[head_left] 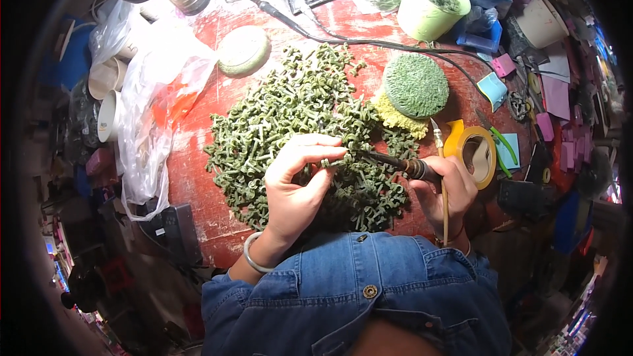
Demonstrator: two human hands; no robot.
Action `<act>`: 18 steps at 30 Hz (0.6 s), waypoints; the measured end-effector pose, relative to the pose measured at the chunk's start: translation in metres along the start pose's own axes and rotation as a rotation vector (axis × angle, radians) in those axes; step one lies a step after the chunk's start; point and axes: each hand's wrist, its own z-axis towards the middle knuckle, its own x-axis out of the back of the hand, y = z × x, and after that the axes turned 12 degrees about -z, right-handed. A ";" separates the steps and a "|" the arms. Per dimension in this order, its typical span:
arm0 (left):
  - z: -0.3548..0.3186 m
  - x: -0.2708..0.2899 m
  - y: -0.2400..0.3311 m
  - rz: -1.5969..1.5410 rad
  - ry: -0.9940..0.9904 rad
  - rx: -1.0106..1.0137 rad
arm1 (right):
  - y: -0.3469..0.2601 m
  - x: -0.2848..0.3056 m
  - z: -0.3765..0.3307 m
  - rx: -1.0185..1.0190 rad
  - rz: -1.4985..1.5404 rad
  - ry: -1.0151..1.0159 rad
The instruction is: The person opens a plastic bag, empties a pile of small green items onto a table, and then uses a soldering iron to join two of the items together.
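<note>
Your left hand (pixel 295 181) is pinched narrow, thumb and fingers closing on a small green piece (pixel 328 162) held above the heap, toward the near edge of the red counter (pixel 198 178). Your right hand (pixel 450 192) is wrapped around a black pen-like tool (pixel 417 169), which points left toward that piece; whether its tip touches the piece, you cannot tell from here. A slim tan-handled tool (pixel 445 207) also sits in your right hand, standing across the fingers with its narrow head toward the counter's far edge. The heap of green pieces (pixel 264 128), many of them coiled or bent, spreads over the middle of the counter, between your hands and beyond them. To its right you have a round green pad (pixel 415 86) overlapping a yellow spongy piece (pixel 398 118), and nearer the right edge a yellow tape roll (pixel 489 158) just beside your right hand, with a green-handled tool (pixel 505 151) past it. A pale green cup (pixel 422 23) holding green bits stands toward the far right corner, a pale round disc (pixel 242 51) lies beyond the heap, and crumpled clear plastic (pixel 145 132) covers the left edge.
</note>
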 end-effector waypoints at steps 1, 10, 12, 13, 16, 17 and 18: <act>-0.001 0.001 0.000 -0.059 -0.011 0.040 | -0.002 -0.002 0.001 -0.110 0.123 -0.045; -0.005 -0.009 0.012 -0.397 -0.108 0.396 | -0.020 0.007 0.000 -0.514 1.061 -0.223; -0.002 -0.009 0.021 -0.483 -0.117 0.564 | -0.018 0.001 0.002 -0.420 0.971 -0.138; -0.001 -0.007 0.025 -0.547 -0.134 0.684 | -0.018 -0.002 0.002 -0.391 0.926 -0.093; 0.003 -0.004 0.032 -0.647 -0.166 0.857 | -0.022 -0.005 0.001 -0.432 0.882 -0.070; 0.003 -0.004 0.033 -0.667 -0.160 0.863 | -0.024 -0.003 0.000 -0.467 0.899 -0.130; 0.003 -0.005 0.033 -0.686 -0.152 0.869 | -0.025 -0.003 0.001 -0.448 0.854 -0.153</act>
